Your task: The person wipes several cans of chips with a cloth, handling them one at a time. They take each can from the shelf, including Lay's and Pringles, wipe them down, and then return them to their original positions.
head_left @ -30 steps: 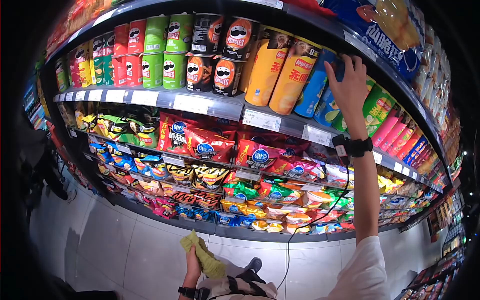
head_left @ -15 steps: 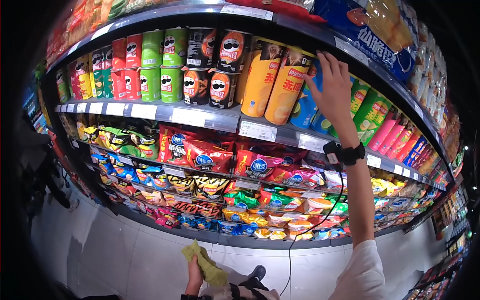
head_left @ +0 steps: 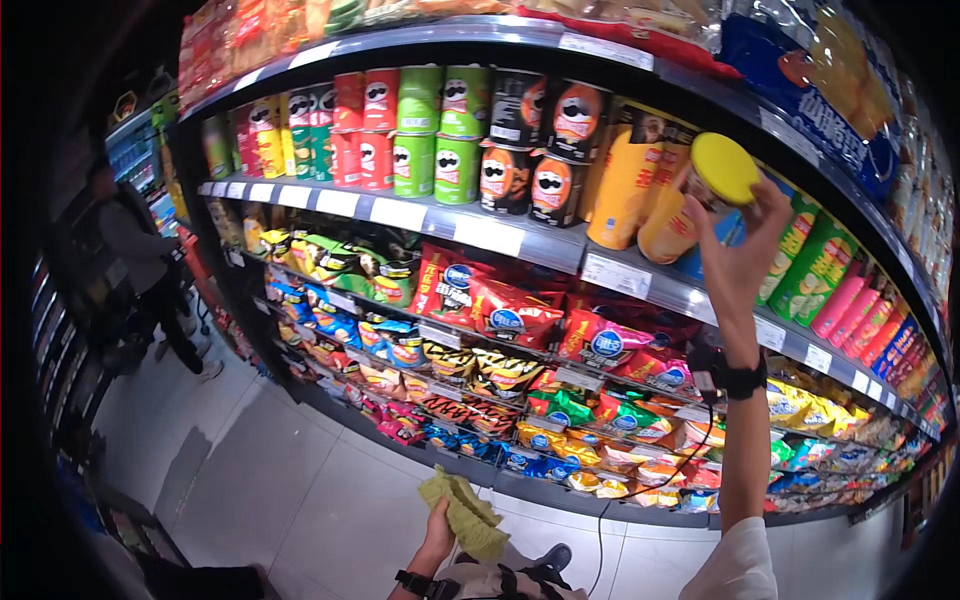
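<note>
My right hand (head_left: 742,255) is closed around the upper part of an orange Lay's chip canister (head_left: 664,228). The canister leans out from the upper shelf, its yellow lid (head_left: 726,168) turned toward me, and its lower end is still at the shelf. Left of it another orange Lay's canister (head_left: 622,185) stands upright. Low in the view, my left hand (head_left: 437,535) grips a folded yellow-green cloth (head_left: 465,515) over the floor. Blue canisters beside my right hand are partly hidden by it.
Pringles cans (head_left: 457,165) stand stacked to the left, and green canisters (head_left: 825,265) line the shelf on the right. Bagged chips (head_left: 520,318) fill the lower racks. A cable (head_left: 665,480) hangs from my right wrist. Another person (head_left: 140,260) is in the aisle at far left.
My right hand has closed on the orange canister and tipped its top outward. The view has swung left, bringing a person into sight. The cloth stays in my left hand.
</note>
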Demonstrator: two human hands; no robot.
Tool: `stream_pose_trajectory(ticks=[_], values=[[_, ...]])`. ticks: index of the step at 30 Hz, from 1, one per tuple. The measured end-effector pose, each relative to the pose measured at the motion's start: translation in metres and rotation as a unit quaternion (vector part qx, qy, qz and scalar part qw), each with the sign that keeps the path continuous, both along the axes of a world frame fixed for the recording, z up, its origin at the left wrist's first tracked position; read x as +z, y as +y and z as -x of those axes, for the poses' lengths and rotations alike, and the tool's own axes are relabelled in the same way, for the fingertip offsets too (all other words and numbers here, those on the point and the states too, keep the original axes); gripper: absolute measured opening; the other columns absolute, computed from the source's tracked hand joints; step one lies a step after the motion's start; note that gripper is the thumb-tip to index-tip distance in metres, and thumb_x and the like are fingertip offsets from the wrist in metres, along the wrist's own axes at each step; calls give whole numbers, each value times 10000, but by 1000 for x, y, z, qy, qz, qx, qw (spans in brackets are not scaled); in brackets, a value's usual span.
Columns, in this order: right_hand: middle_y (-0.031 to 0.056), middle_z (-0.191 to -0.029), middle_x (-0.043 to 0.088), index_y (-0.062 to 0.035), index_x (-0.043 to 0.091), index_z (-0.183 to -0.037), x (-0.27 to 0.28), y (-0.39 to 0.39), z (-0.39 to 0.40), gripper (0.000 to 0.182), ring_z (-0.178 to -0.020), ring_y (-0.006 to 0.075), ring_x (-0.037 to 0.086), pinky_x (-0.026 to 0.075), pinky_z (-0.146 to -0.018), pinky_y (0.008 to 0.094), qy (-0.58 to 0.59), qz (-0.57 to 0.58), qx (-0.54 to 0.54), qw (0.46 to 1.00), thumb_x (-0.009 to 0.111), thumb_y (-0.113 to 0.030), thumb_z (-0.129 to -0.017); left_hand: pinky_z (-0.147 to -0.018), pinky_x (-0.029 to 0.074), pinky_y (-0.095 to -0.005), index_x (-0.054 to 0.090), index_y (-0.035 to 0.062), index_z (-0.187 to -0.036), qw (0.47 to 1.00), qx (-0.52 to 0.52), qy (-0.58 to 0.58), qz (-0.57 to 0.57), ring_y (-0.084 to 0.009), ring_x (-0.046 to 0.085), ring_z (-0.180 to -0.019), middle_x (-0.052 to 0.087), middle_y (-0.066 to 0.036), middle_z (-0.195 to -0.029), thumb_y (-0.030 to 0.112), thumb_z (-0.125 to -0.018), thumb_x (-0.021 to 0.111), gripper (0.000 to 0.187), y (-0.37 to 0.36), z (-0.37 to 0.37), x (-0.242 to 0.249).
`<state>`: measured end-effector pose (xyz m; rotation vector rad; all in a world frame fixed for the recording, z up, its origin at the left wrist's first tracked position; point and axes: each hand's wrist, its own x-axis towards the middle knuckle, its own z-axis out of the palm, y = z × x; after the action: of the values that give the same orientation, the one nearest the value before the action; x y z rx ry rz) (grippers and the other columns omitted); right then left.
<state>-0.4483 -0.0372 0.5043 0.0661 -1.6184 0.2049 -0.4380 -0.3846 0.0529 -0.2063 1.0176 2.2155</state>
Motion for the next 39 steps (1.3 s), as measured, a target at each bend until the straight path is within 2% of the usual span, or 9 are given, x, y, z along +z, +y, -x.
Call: stream_pose_trajectory(ticks=[6, 9, 12, 15, 19, 23, 25, 31, 39], values=[[197, -1326, 445, -80, 343, -1251, -57, -80, -61, 767, -1235, 341, 480, 432, -1026, 437, 66, -105, 38, 992, 860, -103, -686, -1087, 352, -444, 412, 73, -1386, 990, 44, 35, -130, -279, 464, -1282, 508, -96, -1354, 365, -985, 465, 499, -24, 7, 58], [215, -1233, 519, -81, 448, -1165, -103, -118, -104, 705, -1169, 365, 524, 472, -938, 447, -251, -11, 127, 960, 898, -186, -633, -1051, 373, -433, 471, 76, -1337, 978, -59, 201, -21, -270, 496, -1237, 547, -97, -1293, 279, -904, 637, 506, -46, 3, 90], [216, -1195, 551, -76, 485, -1141, -171, -152, -90, 706, -1105, 354, 567, 509, -849, 435, -304, 68, 309, 898, 916, -211, -598, -990, 419, -346, 558, 26, -1223, 778, -131, 587, 181, -202, 570, -1107, 595, -113, -1181, 237, -761, 806, 566, -23, -5, 167], [214, -1220, 545, -76, 496, -1172, -216, -183, -96, 686, -1115, 359, 572, 495, -880, 451, -336, 214, 389, 830, 901, -183, -629, -962, 441, -333, 557, 21, -1229, 882, -132, 422, 164, -188, 579, -1096, 590, -104, -1217, 247, -673, 848, 667, 10, -15, 204], [195, -1229, 557, -80, 483, -1267, -242, -170, -107, 723, -1135, 375, 563, 461, -942, 459, -414, 245, 484, 731, 878, -150, -666, -944, 462, -327, 514, 21, -1273, 817, -266, 482, 173, -189, 598, -1063, 593, -106, -1219, 226, -631, 863, 759, -3, -1, 177], [167, -1183, 506, -49, 484, -1237, -233, -174, -114, 685, -1080, 344, 516, 431, -922, 439, -425, 173, 351, 816, 861, -161, -675, -960, 470, -337, 446, 43, -1329, 815, -270, 496, 132, -169, 568, -1119, 580, -75, -1227, 208, -605, 877, 859, -19, -11, 135], [159, -1155, 509, -27, 506, -1192, -258, -182, -130, 624, -1068, 332, 481, 413, -912, 425, -414, 241, 304, 823, 843, -205, -697, -964, 475, -354, 448, 62, -1329, 940, -82, 327, 50, -174, 549, -1147, 563, -64, -1248, 207, -649, 850, 803, -23, -10, 90], [201, -1242, 441, -34, 483, -1298, -281, -190, -164, 699, -1109, 395, 472, 432, -944, 443, -479, 211, 171, 834, 811, -264, -725, -974, 493, -405, 416, 79, -1329, 990, 68, 62, -108, -225, 576, -1133, 559, -62, -1234, 179, -821, 712, 596, -10, -14, 115], [182, -1288, 433, -61, 443, -1309, -283, -196, -195, 800, -1185, 391, 434, 387, -983, 505, -446, 136, -83, 881, 778, -142, -588, -1026, 433, -418, 434, 94, -1340, 982, -35, 174, -60, -234, 543, -1164, 551, -57, -1254, 179, -878, 563, 487, 22, -58, 100]])
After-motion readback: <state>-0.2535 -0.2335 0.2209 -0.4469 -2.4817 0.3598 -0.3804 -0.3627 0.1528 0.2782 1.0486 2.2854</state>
